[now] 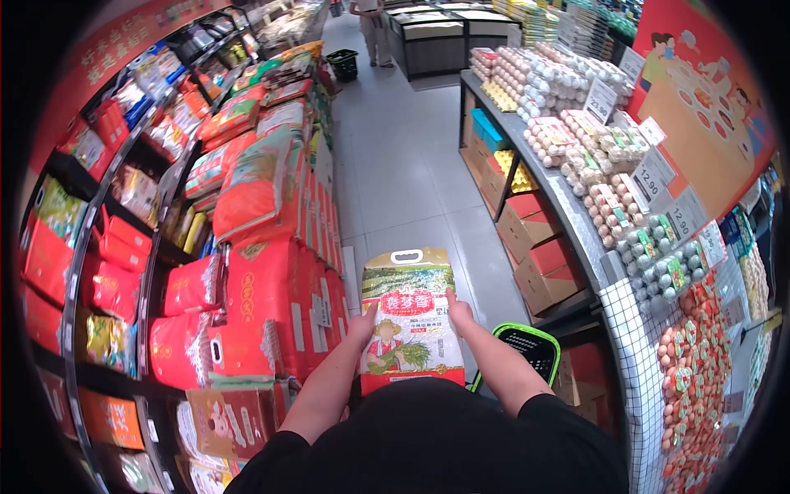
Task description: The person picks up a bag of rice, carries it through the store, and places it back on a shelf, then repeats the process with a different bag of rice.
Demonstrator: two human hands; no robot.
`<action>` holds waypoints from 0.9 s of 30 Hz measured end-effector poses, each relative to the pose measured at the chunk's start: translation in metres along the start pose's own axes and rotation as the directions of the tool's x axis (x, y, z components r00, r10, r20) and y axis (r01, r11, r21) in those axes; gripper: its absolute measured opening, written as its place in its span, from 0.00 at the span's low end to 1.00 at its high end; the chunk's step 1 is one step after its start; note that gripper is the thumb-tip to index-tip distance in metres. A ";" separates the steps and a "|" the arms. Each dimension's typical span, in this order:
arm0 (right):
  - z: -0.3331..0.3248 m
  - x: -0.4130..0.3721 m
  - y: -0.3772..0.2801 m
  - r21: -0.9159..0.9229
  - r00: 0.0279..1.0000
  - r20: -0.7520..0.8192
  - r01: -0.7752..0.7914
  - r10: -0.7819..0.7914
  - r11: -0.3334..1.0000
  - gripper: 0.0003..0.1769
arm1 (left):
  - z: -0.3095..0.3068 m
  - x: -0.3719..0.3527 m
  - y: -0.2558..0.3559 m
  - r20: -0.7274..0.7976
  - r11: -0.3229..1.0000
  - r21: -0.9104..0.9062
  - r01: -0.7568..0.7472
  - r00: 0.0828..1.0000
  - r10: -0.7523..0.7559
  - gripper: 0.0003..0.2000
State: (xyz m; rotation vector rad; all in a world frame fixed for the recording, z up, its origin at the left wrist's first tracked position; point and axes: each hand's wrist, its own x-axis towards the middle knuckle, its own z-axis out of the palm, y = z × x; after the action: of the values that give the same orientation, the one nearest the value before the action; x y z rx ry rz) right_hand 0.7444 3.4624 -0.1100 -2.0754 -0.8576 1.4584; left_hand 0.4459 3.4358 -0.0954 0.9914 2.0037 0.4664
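Observation:
A bag of rice [407, 321] with a red label and a cut-out carry handle at its top is held upright in front of my body. My left hand [363, 317] grips its left edge, and my right hand [458, 315] grips the right edge at about the same height. Both thumbs show near the front face, while the other fingers are hidden behind the bag. Below and right of the bag, partly covered by my right forearm, is a black shopping basket [527, 354] with a green rim.
Stacked red rice bags [255, 305] line the left side, beside shelves of packaged goods [123, 272]. On the right, a long table [568, 222] carries egg cartons [576, 136] and price signs [650, 177]. The grey floor aisle [395, 156] leads to a person [374, 33] and a dark basket [342, 64].

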 end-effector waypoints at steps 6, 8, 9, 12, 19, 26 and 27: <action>-0.024 0.065 -0.029 0.014 0.991 -0.125 -0.054 0.055 0.998 0.53 | 0.026 0.069 0.072 0.134 0.997 -0.054 -0.063 0.988 0.070 0.45; -0.024 0.085 -0.046 -0.005 0.978 -0.205 -0.046 0.044 0.999 0.54 | 0.032 0.100 0.091 0.176 0.995 -0.081 -0.064 0.981 0.077 0.44; -0.023 0.093 -0.059 -0.020 0.969 -0.245 -0.040 0.034 0.999 0.54 | 0.033 0.117 0.100 0.195 0.993 -0.099 -0.068 0.977 0.086 0.44; -0.017 0.116 -0.106 0.039 0.972 -0.233 -0.011 0.020 0.999 0.55 | 0.028 0.180 0.129 0.212 0.992 -0.048 -0.113 0.970 0.121 0.44; 0.036 0.193 -0.220 -0.041 0.948 -0.311 -0.088 0.071 0.995 0.54 | -0.026 0.319 0.187 0.287 0.986 -0.093 -0.136 0.945 0.157 0.46; 0.089 0.245 -0.324 -0.145 0.964 -0.262 0.012 -0.050 0.989 0.57 | -0.092 0.386 0.225 0.227 0.992 -0.101 -0.081 0.969 0.102 0.47; 0.095 0.256 -0.334 -0.145 0.968 -0.243 0.021 -0.056 0.989 0.57 | -0.094 0.403 0.225 0.223 0.989 -0.116 -0.090 0.968 0.114 0.47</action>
State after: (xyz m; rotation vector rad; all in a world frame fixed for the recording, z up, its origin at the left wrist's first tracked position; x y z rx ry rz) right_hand 0.6418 3.8808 -0.0835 -2.2715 -0.9170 1.1162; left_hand 0.3389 3.8942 -0.1082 1.0368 1.7116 0.4847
